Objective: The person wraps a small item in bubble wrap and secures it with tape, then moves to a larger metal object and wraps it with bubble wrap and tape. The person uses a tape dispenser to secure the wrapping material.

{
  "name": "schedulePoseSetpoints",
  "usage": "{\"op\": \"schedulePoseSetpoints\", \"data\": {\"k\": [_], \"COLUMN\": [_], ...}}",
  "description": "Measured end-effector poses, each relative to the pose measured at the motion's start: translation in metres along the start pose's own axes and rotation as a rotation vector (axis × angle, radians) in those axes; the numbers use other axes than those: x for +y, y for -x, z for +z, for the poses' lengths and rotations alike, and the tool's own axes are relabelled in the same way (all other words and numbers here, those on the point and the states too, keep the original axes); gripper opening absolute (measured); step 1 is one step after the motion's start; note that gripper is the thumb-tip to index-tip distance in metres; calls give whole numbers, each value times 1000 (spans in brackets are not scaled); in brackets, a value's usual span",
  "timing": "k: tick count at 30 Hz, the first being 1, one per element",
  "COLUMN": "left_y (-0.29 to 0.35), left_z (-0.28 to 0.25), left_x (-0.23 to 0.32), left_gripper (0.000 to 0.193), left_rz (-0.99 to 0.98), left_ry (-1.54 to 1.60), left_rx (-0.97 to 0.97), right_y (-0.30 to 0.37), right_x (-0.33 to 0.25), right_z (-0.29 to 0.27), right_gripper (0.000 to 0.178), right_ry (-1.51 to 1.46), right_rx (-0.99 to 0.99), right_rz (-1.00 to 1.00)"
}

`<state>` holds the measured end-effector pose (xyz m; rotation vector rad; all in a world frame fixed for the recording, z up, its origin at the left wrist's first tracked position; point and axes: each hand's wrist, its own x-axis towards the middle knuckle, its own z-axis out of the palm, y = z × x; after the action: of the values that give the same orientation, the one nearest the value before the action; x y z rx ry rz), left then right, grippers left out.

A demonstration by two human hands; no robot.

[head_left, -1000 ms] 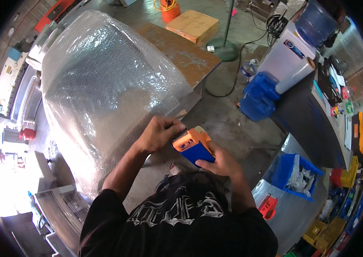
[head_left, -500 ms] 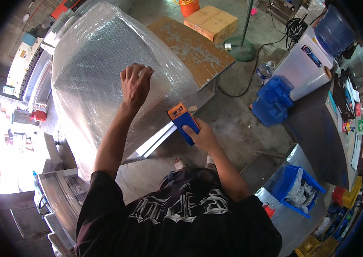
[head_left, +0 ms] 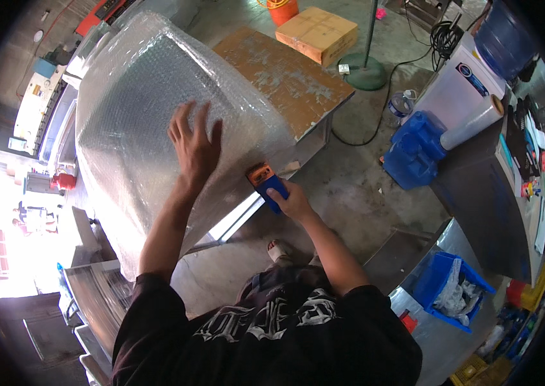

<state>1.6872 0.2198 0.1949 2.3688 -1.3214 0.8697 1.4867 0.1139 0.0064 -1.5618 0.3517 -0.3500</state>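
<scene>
A large bulky item under clear bubble wrap [head_left: 137, 83] stands on a worn brown-topped table [head_left: 285, 80]. My left hand [head_left: 196, 145] is over its near side with the fingers spread; I cannot tell whether it touches the wrap. In my right hand [head_left: 295, 201] is a blue-and-orange handheld tool [head_left: 272, 193], gripped by its blue body. Its orange end points away from me, close to the wrap's near right edge. The tool's exact kind is not clear.
Beyond the table are a cardboard box [head_left: 317, 32] and a pole on a round green base [head_left: 363, 72]. Blue water jugs [head_left: 410, 151] and a roll of clear film [head_left: 475, 122] are at the right. A blue bin [head_left: 430, 283] holds crumpled plastic at the lower right.
My left hand has gone from curled fingers to spread ones and shifted slightly left and nearer. My right hand has moved a little left with the blue-and-orange tool.
</scene>
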Motion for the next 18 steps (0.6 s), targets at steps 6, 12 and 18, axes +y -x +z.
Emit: {"op": "schedulePoseSetpoints", "data": {"k": [6,12,18], "left_y": [77,113,125], "left_z": [15,50,67], "left_x": [54,32,22], "left_gripper": [54,69,66], "left_rz": [585,715,96], "left_ry": [291,-101,658], "left_rx": [-673,-736,-992], "right_y": [3,13,6], "right_x": [20,44,48], "right_z": [1,-4,-17], "right_gripper": [52,51,58], "right_ry": [-28,77,274], "right_rx": [-40,-94,-153], "right_rz": [-56,191,308]}}
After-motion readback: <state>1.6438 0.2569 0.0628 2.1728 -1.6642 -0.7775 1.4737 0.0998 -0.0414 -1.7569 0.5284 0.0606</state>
